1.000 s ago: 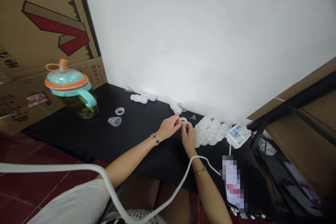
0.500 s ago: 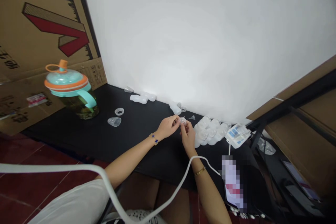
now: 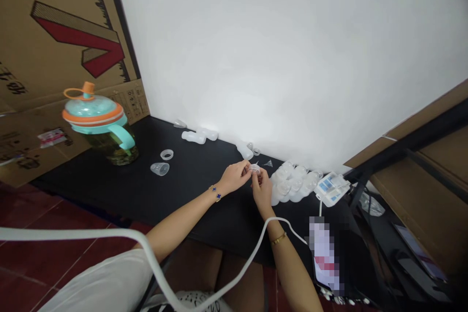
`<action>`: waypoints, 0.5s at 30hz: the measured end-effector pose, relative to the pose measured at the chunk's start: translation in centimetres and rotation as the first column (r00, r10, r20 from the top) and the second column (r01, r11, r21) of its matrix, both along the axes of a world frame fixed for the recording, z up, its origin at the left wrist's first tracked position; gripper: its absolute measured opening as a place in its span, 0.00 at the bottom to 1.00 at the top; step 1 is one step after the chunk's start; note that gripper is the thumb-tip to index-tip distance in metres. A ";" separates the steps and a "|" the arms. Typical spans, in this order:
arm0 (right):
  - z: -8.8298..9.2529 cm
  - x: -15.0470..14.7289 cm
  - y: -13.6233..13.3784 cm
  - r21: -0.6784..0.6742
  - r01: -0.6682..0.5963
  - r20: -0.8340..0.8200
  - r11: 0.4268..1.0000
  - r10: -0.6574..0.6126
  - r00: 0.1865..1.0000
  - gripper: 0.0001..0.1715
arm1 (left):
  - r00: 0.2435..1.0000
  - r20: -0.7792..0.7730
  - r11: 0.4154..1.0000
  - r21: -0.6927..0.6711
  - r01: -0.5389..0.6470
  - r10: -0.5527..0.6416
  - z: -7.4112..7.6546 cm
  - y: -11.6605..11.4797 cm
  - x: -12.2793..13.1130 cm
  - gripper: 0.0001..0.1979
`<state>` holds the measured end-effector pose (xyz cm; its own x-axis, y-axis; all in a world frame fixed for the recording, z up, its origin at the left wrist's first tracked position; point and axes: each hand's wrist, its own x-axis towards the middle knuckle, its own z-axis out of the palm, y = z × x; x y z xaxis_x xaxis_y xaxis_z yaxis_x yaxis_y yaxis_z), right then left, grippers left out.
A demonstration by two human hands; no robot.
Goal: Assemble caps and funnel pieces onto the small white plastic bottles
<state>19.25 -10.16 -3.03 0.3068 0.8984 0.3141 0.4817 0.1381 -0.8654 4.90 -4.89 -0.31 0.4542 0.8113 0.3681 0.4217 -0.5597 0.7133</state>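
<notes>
Both hands meet over the black table [image 3: 183,195], holding a small whitish bottle collar ring [image 3: 255,168] between the fingertips. A pointed clear tip, perhaps a teat, sticks up from it. My left hand [image 3: 236,177] pinches the ring from the left, and my right hand [image 3: 262,187] grips it from the right. Beyond the hands lie a small milky bottle [image 3: 244,150], another ring [image 3: 256,151] and a clear pointed piece [image 3: 269,163]. Right of my right hand several small milky bottles [image 3: 292,183] stand grouped. To the left are a loose ring [image 3: 167,154] and a clear dome cap [image 3: 160,169].
More bottles [image 3: 193,137] lie by the white wall [image 3: 256,58]. A turquoise-orange jug [image 3: 98,112] stands at left before cardboard [image 3: 22,83]. At right are a white-blue box [image 3: 332,188] and a phone [image 3: 325,253]. A white cable [image 3: 146,248] crosses in front.
Almost nothing differs. Both hands stay at the same place with the ring between them, and the view has shifted very slightly.
</notes>
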 end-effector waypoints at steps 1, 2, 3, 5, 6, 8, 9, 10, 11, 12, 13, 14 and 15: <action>-0.1 0.0 0.0 -0.002 0.002 0.005 1.000 -0.002 1.000 0.21 | 1.000 -0.005 1.000 -0.002 -0.001 0.001 0.0 0.0 0.0 0.05; -0.1 0.0 0.1 -0.002 0.004 0.010 1.000 -0.004 1.000 0.20 | 1.000 -0.011 1.000 -0.004 -0.003 0.003 -0.1 0.0 0.0 0.05; -0.1 0.0 0.1 -0.003 0.004 0.014 1.000 -0.004 1.000 0.20 | 1.000 -0.016 1.000 -0.003 -0.006 0.006 -0.1 0.0 0.0 0.05; -0.1 0.0 0.1 -0.004 0.000 0.019 1.000 0.000 1.000 0.19 | 1.000 -0.025 1.000 0.001 -0.013 0.013 -0.2 0.0 0.0 0.05; -0.2 0.0 0.0 -0.004 -0.001 0.021 1.000 0.001 1.000 0.19 | 1.000 -0.027 1.000 0.003 -0.015 0.015 -0.2 0.0 0.0 0.05; -0.2 0.0 0.0 -0.001 0.002 0.025 1.000 -0.002 1.000 0.20 | 0.999 -0.029 1.000 0.002 -0.018 0.018 -0.2 0.0 0.0 0.05; -0.2 0.0 0.0 0.000 0.005 0.028 1.000 -0.005 1.000 0.20 | 0.999 -0.029 1.000 -0.001 -0.020 0.020 -0.2 0.0 0.0 0.05; -0.2 0.0 0.0 0.003 0.006 0.029 1.000 -0.006 1.000 0.20 | 0.999 -0.030 1.000 -0.004 -0.022 0.021 -0.2 0.0 0.0 0.05; -0.2 0.0 -0.1 0.006 0.004 0.028 1.000 -0.004 1.000 0.21 | 0.999 -0.031 1.000 -0.005 -0.024 0.024 -0.2 0.0 0.0 0.06; -0.3 0.0 -0.1 0.008 0.001 0.028 1.000 -0.001 1.000 0.21 | 0.999 -0.033 1.000 -0.006 -0.026 0.026 -0.2 0.0 0.0 0.06; -0.3 0.0 -0.1 0.011 -0.003 0.028 1.000 0.003 1.000 0.21 | 0.999 -0.035 1.000 -0.006 -0.029 0.028 -0.3 0.0 0.0 0.06; -0.3 0.0 -0.1 0.014 -0.006 0.029 1.000 0.006 1.000 0.21 | 0.999 -0.037 0.999 -0.005 -0.032 0.032 -0.3 0.0 0.0 0.06; -0.3 0.0 -0.1 0.017 -0.007 0.031 1.000 0.007 1.000 0.21 | 0.999 -0.038 0.999 -0.002 -0.034 0.034 -0.4 0.0 0.0 0.07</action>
